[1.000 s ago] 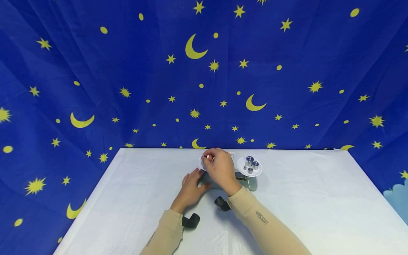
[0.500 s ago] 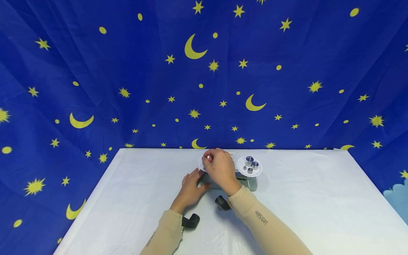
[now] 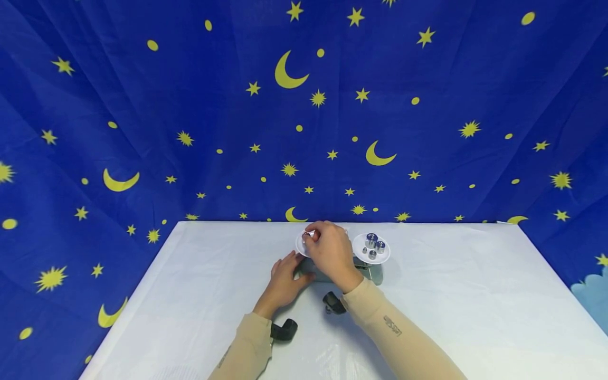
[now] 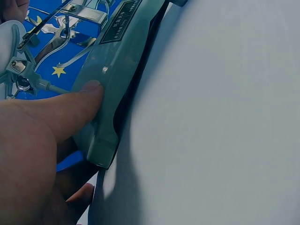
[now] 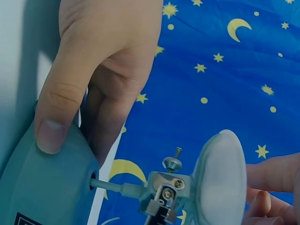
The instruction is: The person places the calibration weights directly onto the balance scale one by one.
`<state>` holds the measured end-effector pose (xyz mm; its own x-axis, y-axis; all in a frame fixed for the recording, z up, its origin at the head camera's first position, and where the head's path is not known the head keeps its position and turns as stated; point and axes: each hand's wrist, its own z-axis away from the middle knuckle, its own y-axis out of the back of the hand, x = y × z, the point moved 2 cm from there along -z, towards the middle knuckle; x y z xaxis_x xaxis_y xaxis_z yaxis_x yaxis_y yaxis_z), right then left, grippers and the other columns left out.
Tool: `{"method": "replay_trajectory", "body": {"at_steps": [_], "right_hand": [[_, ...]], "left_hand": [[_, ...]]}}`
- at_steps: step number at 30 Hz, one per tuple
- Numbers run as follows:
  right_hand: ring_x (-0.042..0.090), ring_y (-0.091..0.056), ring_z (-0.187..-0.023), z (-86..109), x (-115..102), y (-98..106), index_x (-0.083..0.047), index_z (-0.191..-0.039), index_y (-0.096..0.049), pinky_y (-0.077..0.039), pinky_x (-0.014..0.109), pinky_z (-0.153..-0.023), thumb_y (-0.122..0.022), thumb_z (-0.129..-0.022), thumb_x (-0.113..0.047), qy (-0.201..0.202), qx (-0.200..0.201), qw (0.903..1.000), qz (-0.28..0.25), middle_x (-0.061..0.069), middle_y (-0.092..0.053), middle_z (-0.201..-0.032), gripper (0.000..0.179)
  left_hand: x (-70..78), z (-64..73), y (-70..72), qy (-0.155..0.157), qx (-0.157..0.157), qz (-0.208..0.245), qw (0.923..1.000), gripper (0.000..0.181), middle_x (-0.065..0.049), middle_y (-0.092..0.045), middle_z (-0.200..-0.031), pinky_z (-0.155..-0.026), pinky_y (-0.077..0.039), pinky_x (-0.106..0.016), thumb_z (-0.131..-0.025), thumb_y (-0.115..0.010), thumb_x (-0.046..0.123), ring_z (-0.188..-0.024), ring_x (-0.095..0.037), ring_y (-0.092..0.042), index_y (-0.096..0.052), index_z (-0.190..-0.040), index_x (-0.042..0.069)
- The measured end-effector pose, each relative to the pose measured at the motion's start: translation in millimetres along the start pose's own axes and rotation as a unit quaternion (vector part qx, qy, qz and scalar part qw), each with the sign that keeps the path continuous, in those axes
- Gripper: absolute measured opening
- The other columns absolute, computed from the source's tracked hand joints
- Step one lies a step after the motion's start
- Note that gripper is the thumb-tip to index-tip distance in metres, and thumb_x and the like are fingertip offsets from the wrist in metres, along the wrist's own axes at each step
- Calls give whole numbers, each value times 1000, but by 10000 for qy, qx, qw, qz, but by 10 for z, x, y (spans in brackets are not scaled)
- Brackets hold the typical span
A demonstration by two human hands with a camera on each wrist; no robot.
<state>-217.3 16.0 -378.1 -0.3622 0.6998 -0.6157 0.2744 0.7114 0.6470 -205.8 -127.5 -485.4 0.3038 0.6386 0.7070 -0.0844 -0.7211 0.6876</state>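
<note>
Shifting a touch rightward over the past second, the right hand (image 3: 331,253) bends over the left pan (image 3: 301,246) in the lower middle of the frame; its thumb and forefinger are near each other, but whether they pinch anything I cannot tell. Lower left of it, the left hand (image 3: 284,285) stays clamped on the green balance scale (image 4: 104,140) — thumb in front, fingers behind. Four metal weights (image 3: 371,240) sit unmoved on the right pan (image 3: 383,255) — seemingly just a fine adjustment, then.
</note>
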Motion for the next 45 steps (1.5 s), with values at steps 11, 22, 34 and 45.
{"method": "replay_trajectory", "body": {"at_steps": [11,22,34,45], "right_hand": [[10,-44,-53,68,14,150,-9,-94,-77,-36,28,-50,-78,-81,-10,231,205,9989,-354,-4,-55,-67,14],[8,-46,-56,208,77,278,-9,-93,-77,-40,26,-55,-79,-82,-10,190,91,9961,-860,-6,-54,-66,11],[8,-46,-54,342,121,321,-8,-91,-76,-40,23,-53,-79,-82,-7,-1,-244,9910,-1318,-7,-53,-65,10],[9,-45,-55,470,246,331,-7,-89,-75,-35,20,-49,-78,-84,-6,-450,-916,9742,-2013,-3,-53,-65,6]], "left_hand": [[12,0,17,48,-28,39,10000,60,-20,-50,-148,-116,-15,-65,-93,-71,27,-144,-40,-35,-53,-143,0],[-1,5,9,66,-8,14,10000,60,-20,-50,-148,-117,-15,-65,-94,-70,30,-144,-39,-35,-53,-143,0],[14,2,12,182,-47,24,9998,60,-17,-50,-149,-118,-14,-63,-95,-70,29,-146,-37,-33,-52,-145,1],[11,8,9,140,-47,60,9999,61,-17,-50,-149,-118,-13,-63,-94,-70,29,-146,-38,-33,-51,-145,1]]}}
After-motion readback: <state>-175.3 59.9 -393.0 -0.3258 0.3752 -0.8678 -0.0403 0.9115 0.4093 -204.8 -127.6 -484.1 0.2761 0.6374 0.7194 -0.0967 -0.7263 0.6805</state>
